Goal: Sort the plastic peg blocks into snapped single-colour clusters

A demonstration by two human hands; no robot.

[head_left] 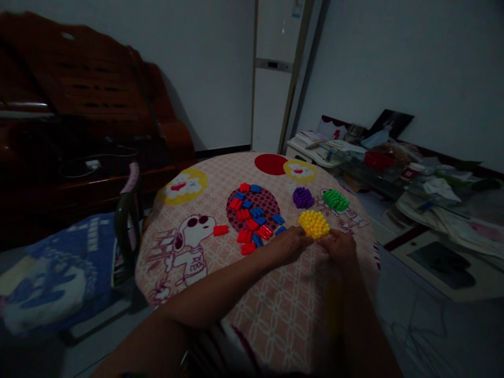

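A yellow cluster of small knobbed plastic pieces [314, 224] sits at the right of the round table. My left hand [293, 242] has its fingers closed at the cluster's near left edge. On the near right edge, my right hand [339, 244] pinches it with bent fingers; the fingertips are partly hidden. Just beyond lie a purple knobbed cluster [303, 198] and a green one [336, 200]. To the left, loose red plastic pieces [243, 214] and blue plastic pieces [257, 212] are scattered, one red piece [220, 230] lying apart.
A patterned cloth covers the round table [271, 304]. On the left stand a chair with a blue cover [74, 262] and a dark wooden bench [94, 79]. A cluttered glass-topped cabinet [362, 163] runs along the right; a tall white unit [271, 105] stands behind.
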